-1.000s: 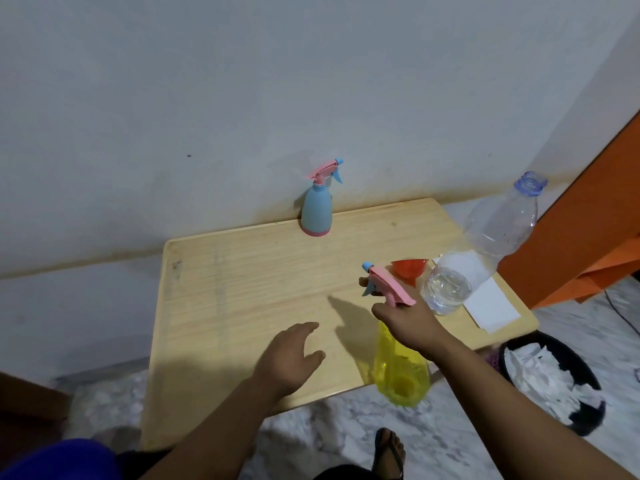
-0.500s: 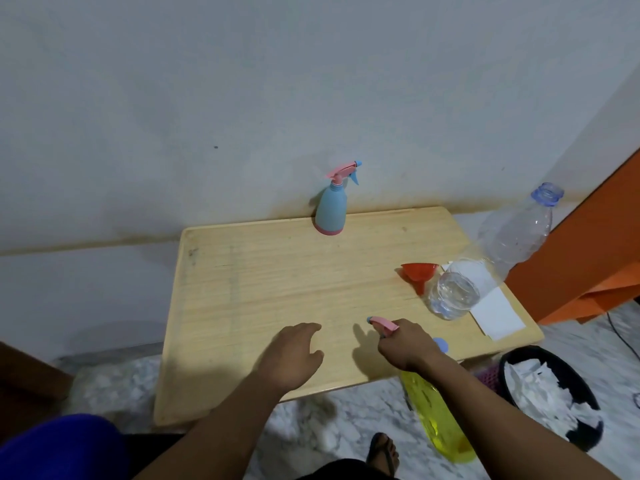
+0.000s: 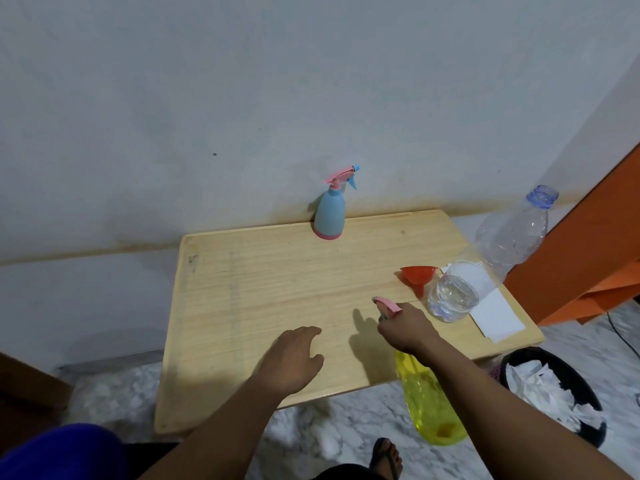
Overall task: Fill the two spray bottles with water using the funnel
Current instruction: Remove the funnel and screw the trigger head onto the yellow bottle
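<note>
My right hand (image 3: pixel 403 327) grips the pink spray head of a yellow spray bottle (image 3: pixel 431 403), whose body hangs below the table's front edge. My left hand (image 3: pixel 294 355) hovers flat over the wooden table (image 3: pixel 259 289) with fingers apart and nothing in it. A blue spray bottle (image 3: pixel 330 214) with a pink trigger stands upright at the table's back edge by the wall. A red funnel (image 3: pixel 417 277) rests on the table's right side. Just right of it a clear plastic water bottle (image 3: pixel 485 268) stands uncapped, with some water in the bottom.
A white sheet of paper (image 3: pixel 495 317) lies under the water bottle at the table's right corner. A black bin (image 3: pixel 554 393) with crumpled paper stands on the marble floor to the right. An orange panel (image 3: pixel 595 244) rises at the far right. My sandalled foot (image 3: pixel 386 457) shows below.
My right hand has lowered the yellow bottle, from held above the table to hanging below the front edge. My left hand stayed in place. The view shifted slightly.
</note>
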